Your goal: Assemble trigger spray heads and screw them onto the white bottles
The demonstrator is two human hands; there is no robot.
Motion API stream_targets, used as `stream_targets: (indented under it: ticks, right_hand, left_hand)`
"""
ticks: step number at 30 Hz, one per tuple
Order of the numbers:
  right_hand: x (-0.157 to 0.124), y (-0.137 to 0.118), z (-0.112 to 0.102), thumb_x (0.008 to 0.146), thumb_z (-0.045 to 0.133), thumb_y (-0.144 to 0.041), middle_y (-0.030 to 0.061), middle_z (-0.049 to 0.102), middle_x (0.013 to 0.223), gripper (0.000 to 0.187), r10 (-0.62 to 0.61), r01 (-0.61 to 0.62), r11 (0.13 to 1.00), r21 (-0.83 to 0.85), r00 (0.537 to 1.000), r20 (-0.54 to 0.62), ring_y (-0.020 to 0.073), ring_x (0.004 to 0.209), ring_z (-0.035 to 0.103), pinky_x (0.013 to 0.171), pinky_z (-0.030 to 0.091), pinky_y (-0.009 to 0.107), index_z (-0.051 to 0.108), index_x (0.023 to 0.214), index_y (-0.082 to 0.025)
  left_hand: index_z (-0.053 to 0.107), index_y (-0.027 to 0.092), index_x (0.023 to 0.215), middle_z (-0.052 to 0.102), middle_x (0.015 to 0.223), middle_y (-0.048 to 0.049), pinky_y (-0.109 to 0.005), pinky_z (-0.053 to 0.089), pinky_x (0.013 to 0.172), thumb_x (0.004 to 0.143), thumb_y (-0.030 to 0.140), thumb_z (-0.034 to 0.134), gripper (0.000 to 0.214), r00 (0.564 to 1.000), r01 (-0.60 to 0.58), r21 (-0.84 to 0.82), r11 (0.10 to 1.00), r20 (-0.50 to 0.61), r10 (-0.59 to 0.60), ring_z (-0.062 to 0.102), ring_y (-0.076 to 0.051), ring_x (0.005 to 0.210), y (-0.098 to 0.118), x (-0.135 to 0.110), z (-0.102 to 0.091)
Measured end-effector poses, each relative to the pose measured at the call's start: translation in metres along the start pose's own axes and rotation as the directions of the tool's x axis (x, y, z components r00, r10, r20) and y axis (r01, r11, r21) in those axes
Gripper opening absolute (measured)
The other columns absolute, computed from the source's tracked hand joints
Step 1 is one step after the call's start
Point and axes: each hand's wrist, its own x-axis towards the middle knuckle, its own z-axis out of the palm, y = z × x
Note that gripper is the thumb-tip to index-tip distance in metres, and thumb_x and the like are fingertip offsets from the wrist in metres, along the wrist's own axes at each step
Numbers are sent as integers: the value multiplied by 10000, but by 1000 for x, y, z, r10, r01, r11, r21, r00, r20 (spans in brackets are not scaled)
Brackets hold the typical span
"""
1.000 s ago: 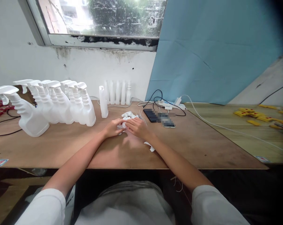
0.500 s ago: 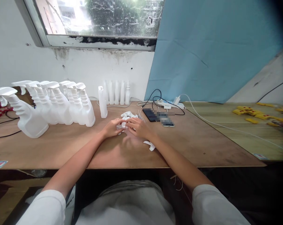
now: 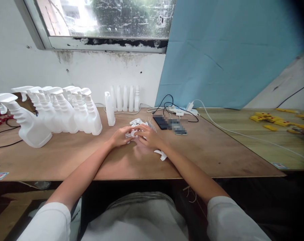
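Note:
My left hand and my right hand meet over the middle of the brown tabletop. Between their fingers is a small white plastic sprayer part, gripped from both sides; the fingers partly cover it. Right behind the fingers lies a small heap of white trigger-sprayer parts, with thin tubes beside it. A loose white trigger piece rests on the table, close to my right wrist.
At the left stand several white spray bottles with trigger heads. A bottle without a head is upright nearer the middle, with several more bottles against the wall. Phones, cables and a power strip lie back right. Yellow pieces lie on another table.
The white part between my fingers has turned slightly, and the fingers of my right hand have shifted a little. Everything else stays in place.

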Motion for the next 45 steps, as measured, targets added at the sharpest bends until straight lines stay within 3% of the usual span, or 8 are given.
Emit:
stream_targets:
  ticks: [3,9,15,24,29,35,45]
  right_hand:
    - [-1,2,2,843,485,-94,95,579,1159,227,10,-10,1000,20,1000,-22,224,1060,531,935,434,427,650,953,-204]
    - [0,0,-2,852,483,-109,99,590,1191,215,-18,24,994,-110,998,54,246,1029,530,888,424,440,664,928,-199]
    - [3,-3,2,865,470,-103,90,616,1099,193,79,-74,997,37,988,-130,217,1047,549,913,446,398,625,935,-194]
    - [6,-4,-6,834,586,-162,65,519,954,103,124,-121,992,38,986,-107,202,940,498,866,442,378,680,822,-201]
    - [15,0,-27,802,670,-209,68,502,1086,52,88,-101,988,116,990,110,212,1062,490,940,425,381,718,782,-210]
    - [29,-4,-41,793,674,-209,56,520,1194,81,62,-107,988,108,931,359,197,1028,538,870,465,329,746,760,-221]
    - [37,-15,-41,773,626,-163,11,559,1247,145,157,-177,984,-2,866,475,149,881,597,698,434,260,752,757,-232]
  left_hand:
    - [560,185,1239,664,1119,-89,-310,507,841,804,347,658,474,1000,-11,-7,1000,1,11,639,-201,961,1,1,0]
    - [563,194,1245,682,1089,-72,-302,516,831,810,360,645,473,1000,20,-25,999,11,-20,651,-189,918,2,0,2]
    - [539,180,1279,680,1112,-76,-287,511,836,806,374,648,523,1000,11,-9,1000,-3,-11,653,-188,940,4,2,1]
    - [461,172,1351,711,1024,-65,-275,494,819,791,324,666,615,998,26,-122,992,60,-19,660,-164,855,11,1,3]
    - [573,142,1142,709,953,-59,-250,485,754,744,340,718,468,986,122,-324,938,149,-77,649,-160,823,20,3,4]
    - [629,137,954,680,899,-41,-257,457,712,657,317,787,382,951,273,-381,883,246,-188,605,-148,775,24,3,4]
    - [650,144,908,661,890,-30,-287,446,764,623,322,800,368,938,313,-403,860,274,-213,595,-165,820,22,2,7]
